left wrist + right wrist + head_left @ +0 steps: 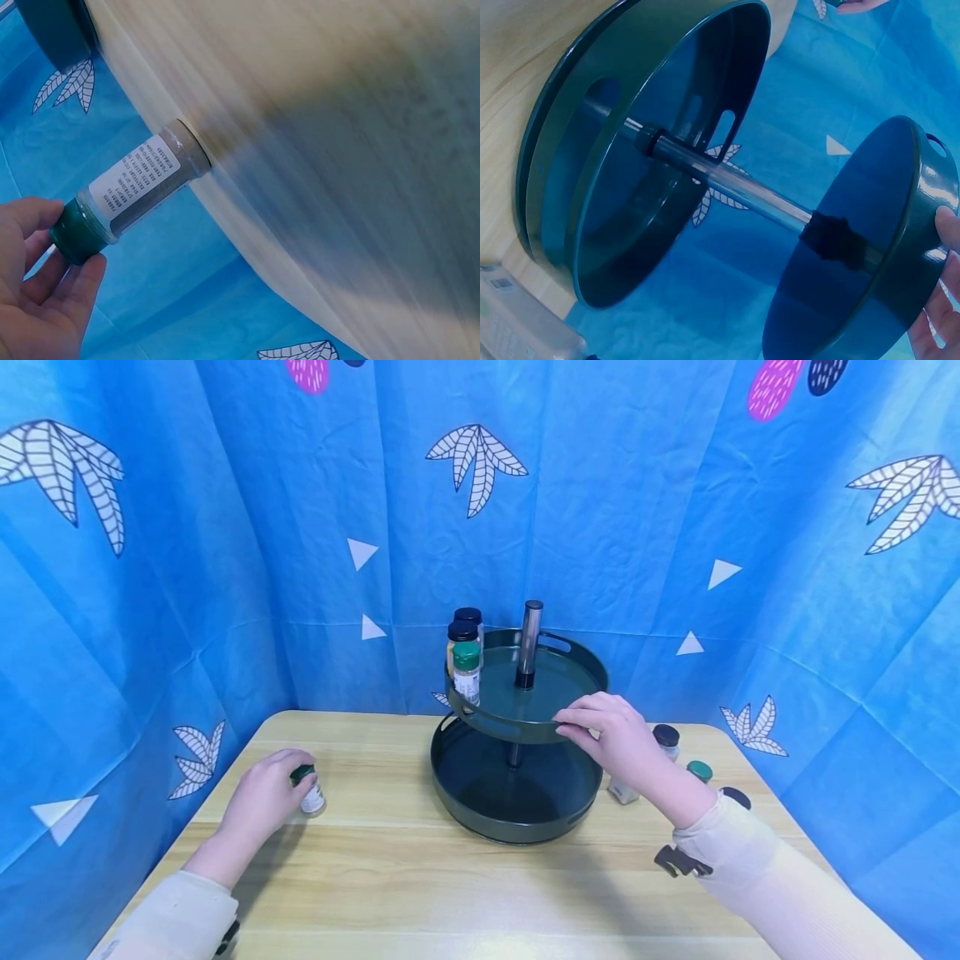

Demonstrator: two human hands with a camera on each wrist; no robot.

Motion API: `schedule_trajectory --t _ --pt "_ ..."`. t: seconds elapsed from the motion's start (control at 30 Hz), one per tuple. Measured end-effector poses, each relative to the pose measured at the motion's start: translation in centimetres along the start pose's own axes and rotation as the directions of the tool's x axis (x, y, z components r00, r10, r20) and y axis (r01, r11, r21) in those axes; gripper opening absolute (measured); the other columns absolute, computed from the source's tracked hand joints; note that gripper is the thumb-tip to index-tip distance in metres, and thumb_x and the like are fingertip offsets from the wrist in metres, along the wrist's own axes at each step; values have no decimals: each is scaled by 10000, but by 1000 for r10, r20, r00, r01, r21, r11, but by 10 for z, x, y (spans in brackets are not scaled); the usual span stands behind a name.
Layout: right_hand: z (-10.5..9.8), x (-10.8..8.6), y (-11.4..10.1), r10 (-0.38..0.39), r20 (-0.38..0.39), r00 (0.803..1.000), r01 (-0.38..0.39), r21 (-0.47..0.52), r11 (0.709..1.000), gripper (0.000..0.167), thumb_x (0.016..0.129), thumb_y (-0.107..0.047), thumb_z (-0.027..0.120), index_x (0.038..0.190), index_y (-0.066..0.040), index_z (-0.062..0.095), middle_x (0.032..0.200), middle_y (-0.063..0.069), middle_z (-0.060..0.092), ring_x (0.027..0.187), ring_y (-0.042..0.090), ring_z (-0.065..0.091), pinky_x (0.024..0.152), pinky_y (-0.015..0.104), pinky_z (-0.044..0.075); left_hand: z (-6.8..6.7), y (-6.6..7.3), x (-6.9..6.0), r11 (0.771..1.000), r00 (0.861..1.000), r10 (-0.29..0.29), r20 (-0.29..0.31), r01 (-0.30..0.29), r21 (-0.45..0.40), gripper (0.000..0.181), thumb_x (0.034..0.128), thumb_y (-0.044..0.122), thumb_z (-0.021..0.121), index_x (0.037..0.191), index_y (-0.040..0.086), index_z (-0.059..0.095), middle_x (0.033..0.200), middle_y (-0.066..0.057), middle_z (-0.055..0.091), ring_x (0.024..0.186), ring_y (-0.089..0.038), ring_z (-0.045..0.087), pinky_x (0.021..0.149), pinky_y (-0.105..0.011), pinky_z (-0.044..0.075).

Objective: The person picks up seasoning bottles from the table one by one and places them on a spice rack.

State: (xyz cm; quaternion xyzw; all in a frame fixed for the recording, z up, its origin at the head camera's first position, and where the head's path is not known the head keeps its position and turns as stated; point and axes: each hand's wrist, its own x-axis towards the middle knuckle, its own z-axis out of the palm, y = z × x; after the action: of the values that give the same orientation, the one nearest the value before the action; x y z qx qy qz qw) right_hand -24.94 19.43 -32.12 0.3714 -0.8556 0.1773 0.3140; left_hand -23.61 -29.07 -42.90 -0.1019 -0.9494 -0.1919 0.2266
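My left hand (262,789) pinches the green cap of a small spice jar (313,799) at the table's left side. The jar's white printed label (135,180) and brownish contents show in the left wrist view; its base is at the tabletop, slightly tilted. At the front right, my right hand (618,739) grips the rim of the upper tray (495,727) of a dark green two-tier turntable, thumb and fingers on its wall. On that tray's left side stand a green-capped jar (467,681) and two black-capped jars. The lower tray (517,832) holds nothing visible.
To the right, partly behind my right arm, are several more jars, among them a black-capped one (666,737) and a green-capped one (700,770). A metal post (529,639) rises through the trays. Blue patterned cloth (630,527) hangs around the wooden table (375,877).
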Motion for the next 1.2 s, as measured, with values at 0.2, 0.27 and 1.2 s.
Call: schedule_trajectory --t 0.2,0.27,1.2 --pt "-1 0 -1 6 6 1000 -6 -4 1000 266 753 -84 871 1007 -99 792 940 26 734 904 223 654 770 396 545 -1 4 1 1000 1000 4 23 -4 -1 236 875 63 748 1087 -29 701 1124 -245 676 1039 -441 640 891 -588 516" --pt "-1 0 -1 3 4 1000 -3 -5 1000 267 752 -83 871 1006 -99 792 939 26 734 902 223 655 768 395 544 -2 5 1 1000 1000 7 27 -7 -1 237 872 62 752 1086 -29 703 1122 -243 678 1035 -440 643 889 -588 518" --pt "0 0 1 -16 -7 1000 16 -6 1000 267 749 -81 873 1003 -99 793 940 22 736 895 217 657 763 397 537 -10 23 11 999 998 32 59 -34 25 255 894 112 742 1117 -5 705 1140 -216 685 1034 -412 658 865 -567 542"
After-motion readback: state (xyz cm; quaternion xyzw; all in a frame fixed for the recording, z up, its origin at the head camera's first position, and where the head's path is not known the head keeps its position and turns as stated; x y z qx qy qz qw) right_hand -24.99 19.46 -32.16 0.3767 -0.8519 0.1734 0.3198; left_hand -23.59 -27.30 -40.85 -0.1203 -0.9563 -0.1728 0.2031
